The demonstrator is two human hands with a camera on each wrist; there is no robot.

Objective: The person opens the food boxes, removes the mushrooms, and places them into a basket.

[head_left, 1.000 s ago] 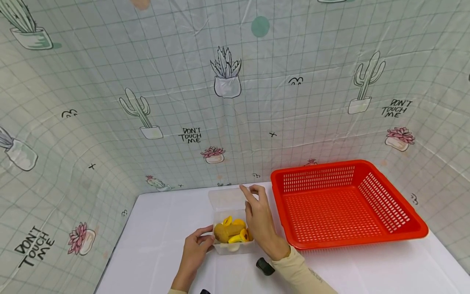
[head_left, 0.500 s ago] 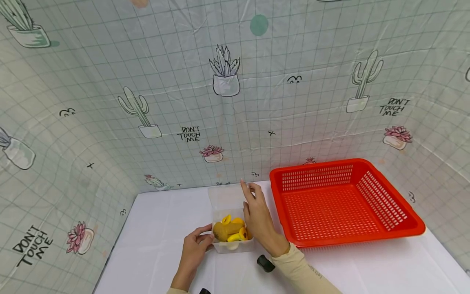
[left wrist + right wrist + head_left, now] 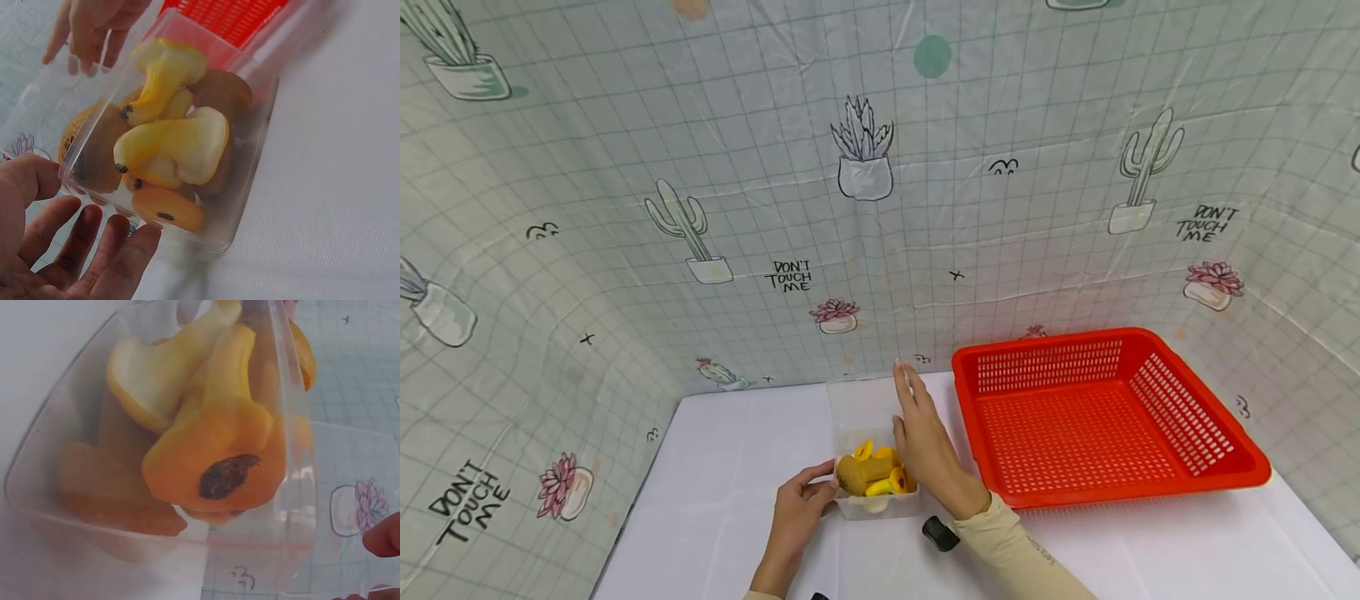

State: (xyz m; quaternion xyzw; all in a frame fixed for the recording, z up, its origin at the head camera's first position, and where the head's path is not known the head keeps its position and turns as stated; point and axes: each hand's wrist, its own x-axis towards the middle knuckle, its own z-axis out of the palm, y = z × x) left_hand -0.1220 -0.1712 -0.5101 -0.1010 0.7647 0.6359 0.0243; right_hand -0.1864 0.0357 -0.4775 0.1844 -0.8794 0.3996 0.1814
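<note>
My left hand [image 3: 797,508] rests against the left side of a clear plastic box [image 3: 880,507], its fingertips and thumb touching the wall and corner in the left wrist view. Inside lie several yellow, orange and brown pieces [image 3: 203,144] that look like fruit or vegetables; some are pear-shaped, and one shows a dark centre [image 3: 228,478]. The hinged clear lid [image 3: 865,402] is swung back behind the box. My right hand [image 3: 925,437] lies over the lid's right part with fingers stretched forward. Its palm side is hidden in the head view.
To the right stands a large red perforated basket [image 3: 1060,433], close to my right forearm. A small black object [image 3: 940,533] lies in front of the box, on the white table [image 3: 722,467]. Behind hangs a grid-patterned cactus sheet [image 3: 910,233].
My right fingers straighten forward from a bent pose, and the lid leans lower toward the back. My left hand and the box keep their places.
</note>
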